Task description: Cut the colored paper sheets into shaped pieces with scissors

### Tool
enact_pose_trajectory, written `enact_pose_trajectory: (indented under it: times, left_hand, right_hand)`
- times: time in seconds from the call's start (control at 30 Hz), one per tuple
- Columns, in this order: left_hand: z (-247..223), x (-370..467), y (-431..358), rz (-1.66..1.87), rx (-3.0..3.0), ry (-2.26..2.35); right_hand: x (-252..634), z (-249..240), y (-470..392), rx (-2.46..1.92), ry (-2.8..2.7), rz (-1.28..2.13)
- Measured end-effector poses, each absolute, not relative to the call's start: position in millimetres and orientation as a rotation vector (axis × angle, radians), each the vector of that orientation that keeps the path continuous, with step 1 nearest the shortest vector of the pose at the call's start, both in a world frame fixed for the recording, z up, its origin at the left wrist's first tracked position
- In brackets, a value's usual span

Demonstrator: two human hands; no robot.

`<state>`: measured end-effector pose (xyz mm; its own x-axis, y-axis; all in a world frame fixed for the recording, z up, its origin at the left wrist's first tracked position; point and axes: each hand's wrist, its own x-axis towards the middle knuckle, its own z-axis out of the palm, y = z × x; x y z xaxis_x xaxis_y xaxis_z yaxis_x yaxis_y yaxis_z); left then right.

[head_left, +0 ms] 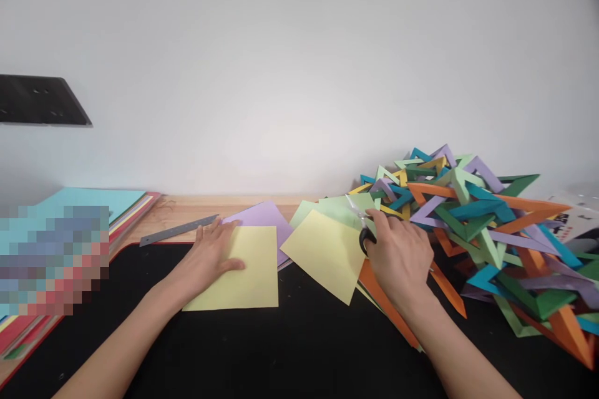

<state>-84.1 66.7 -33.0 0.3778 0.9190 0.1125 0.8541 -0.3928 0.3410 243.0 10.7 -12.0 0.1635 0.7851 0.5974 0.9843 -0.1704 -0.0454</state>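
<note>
Yellow paper [243, 271], thin, light and floppy, is lying flat under my left hand [211, 257], which is pressing open-palmed on its top-left corner, while my right hand [397, 255] is closing round scissors [364, 224], best gripped by the handles.
</note>
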Motion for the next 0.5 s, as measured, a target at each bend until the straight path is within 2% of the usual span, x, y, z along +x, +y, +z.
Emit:
enact_pose_trajectory:
  times: [0.07, 0.13, 0.2, 0.27, 0.5]
  left_hand:
    - [-35.1, -85.1, 66.5, 0.372, 2.444, 1.562]
    - [-35.3, -86.5, 67.3, 0.349, 2.476, 1.542]
    - [-35.2, -88.5, 69.3, 0.339, 2.503, 1.527]
    - [-35.8, -90.4, 71.8, 0.334, 2.524, 1.520]
    - [-34.8, -90.7, 74.7, 0.375, 2.571, 1.571]
  right_hand:
    - [237.9, -15.2, 11.2, -1.818, -1.652, -0.639]
    - [229.4, -19.7, 12.7, -1.624, -1.654, -0.293]
    - [219.7, -24.7, 14.5, -1.479, -1.660, 0.228]
    - [211.4, -30.1, 15.9, -1.413, -1.711, 0.452]
    - [199.4, -47.7, 18.1, -1.321, -1.795, 0.763]
